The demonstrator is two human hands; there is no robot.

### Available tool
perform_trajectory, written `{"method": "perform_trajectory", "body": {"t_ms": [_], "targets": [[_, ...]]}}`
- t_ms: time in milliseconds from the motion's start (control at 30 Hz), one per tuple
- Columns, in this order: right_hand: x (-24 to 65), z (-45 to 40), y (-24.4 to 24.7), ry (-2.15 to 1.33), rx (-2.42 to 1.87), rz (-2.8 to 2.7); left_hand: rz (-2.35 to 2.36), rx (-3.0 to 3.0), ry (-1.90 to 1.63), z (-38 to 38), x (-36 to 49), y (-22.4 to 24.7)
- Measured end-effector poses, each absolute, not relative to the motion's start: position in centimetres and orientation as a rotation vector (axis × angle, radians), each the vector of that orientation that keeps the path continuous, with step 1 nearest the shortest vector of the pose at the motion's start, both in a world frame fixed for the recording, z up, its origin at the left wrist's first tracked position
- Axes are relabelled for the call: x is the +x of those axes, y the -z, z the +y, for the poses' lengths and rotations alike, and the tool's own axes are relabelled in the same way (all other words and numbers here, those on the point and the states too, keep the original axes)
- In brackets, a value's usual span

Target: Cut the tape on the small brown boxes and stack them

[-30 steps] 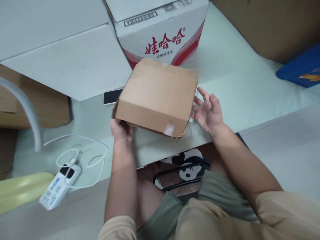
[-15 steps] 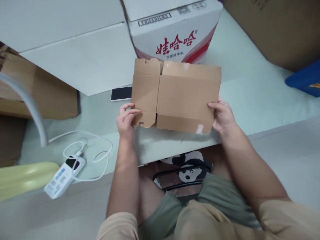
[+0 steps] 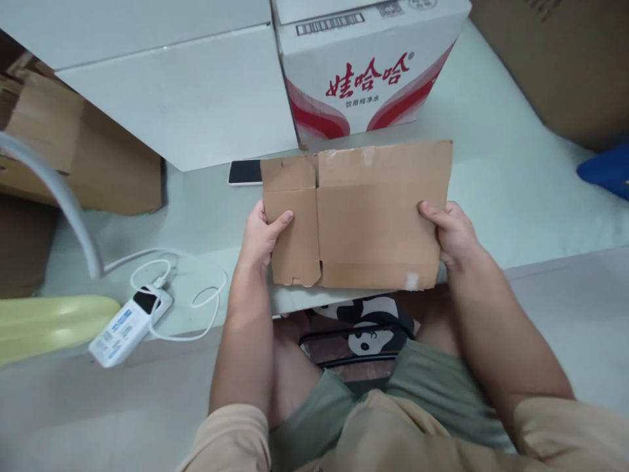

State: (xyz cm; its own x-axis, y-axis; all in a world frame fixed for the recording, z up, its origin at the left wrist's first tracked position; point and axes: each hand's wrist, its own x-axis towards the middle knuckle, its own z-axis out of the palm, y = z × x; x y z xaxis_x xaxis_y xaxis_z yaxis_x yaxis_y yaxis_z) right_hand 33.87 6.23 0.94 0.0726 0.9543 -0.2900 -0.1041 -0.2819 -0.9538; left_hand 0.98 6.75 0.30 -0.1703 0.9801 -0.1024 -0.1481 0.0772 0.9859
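A flattened brown cardboard box (image 3: 378,210) is held up in front of me, above the near edge of the pale green surface. My left hand (image 3: 263,233) grips its left edge, thumb lying on the near face and the fingers hidden behind. On the opposite edge, my right hand (image 3: 455,233) clasps it the same way, thumb on the face. A slot and crease separate the narrow left panel from the wide right one. Bits of clear tape stick to its upper and lower flaps. Behind its upper left corner, a phone (image 3: 244,172) is partly covered.
White cartons (image 3: 187,111) and a red-and-white water carton (image 3: 368,85) stand at the back. To the left lie a white power bank (image 3: 130,328) with a looped cable, a yellow object (image 3: 54,328) and brown boxes (image 3: 98,144). A blue object (image 3: 607,167) sits far right.
My left hand has gone from a light fingertip hold to a fuller grip, thumb across the panel. The cardboard has come lower in view and tilted slightly. My view has shifted a little.
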Motion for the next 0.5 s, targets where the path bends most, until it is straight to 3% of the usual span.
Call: {"method": "perform_trajectory", "body": {"t_ms": [267,500], "targets": [[33.5,4.1,-6.1,-1.382,-1.437,-0.941,1.342,0.977,-1.26,6.4,0.1,0.2],[39.4,0.3,-9.3,-0.388,-1.356,-0.703,1.42,0.867,-1.336,6.5,-0.5,-1.0]]}}
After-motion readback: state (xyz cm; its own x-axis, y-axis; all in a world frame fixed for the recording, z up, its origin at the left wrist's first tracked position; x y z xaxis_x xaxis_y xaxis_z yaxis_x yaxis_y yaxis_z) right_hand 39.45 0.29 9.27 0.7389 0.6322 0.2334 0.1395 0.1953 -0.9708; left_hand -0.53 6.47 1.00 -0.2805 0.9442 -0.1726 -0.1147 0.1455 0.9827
